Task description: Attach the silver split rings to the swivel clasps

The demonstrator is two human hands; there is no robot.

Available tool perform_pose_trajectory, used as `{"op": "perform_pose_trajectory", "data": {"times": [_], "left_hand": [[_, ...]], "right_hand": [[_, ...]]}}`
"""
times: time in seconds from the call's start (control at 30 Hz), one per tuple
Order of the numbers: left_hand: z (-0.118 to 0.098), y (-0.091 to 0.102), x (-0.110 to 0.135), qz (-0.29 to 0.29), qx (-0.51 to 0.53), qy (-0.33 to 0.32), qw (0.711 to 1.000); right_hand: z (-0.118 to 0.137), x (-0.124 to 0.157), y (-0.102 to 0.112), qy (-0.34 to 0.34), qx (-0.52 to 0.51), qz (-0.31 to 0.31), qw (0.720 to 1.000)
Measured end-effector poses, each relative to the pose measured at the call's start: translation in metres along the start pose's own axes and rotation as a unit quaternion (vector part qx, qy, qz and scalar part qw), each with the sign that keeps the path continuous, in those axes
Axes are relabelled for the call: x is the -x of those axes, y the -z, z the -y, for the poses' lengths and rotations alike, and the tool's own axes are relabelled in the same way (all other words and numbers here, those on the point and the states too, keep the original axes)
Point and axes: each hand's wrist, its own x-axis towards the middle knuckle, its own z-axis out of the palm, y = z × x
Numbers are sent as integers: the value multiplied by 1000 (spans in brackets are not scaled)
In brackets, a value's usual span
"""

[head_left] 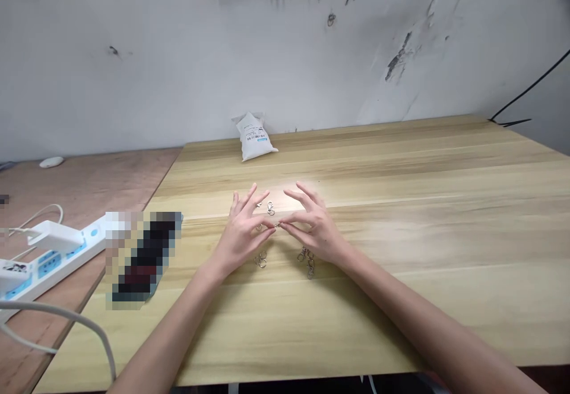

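Note:
Above the middle of the wooden table, my left hand and my right hand meet at their fingertips. Thumb and index finger of each hand pinch a small silvery metal piece, whose exact shape is too small to make out. The other fingers are raised and spread. Just beyond the fingertips lies a swivel snap hook, and another metal piece is partly hidden behind my left fingers. Several loose split rings rest below my left hand. Under my right hand lie several hooks with rings, partly covered by it.
A white plastic packet stands near the wall. To the left are a blurred-out dark flat object, a white power strip with plugged-in chargers, and a looping grey cable. A black cable runs at the far right.

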Motion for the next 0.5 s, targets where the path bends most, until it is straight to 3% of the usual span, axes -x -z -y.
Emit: {"op": "perform_pose_trajectory", "data": {"times": [0.2,0.33,0.5], "left_hand": [[-1,1,0,21,42,-24,999],[-1,1,0,10,55,-27,998],[-4,1,-1,-13,36,-21,999]], "right_hand": [[-4,2,-5,-54,6,-15,998],[-8,4,-9,-89,43,22,995],[0,4,-9,-35,50,61,996]]}}
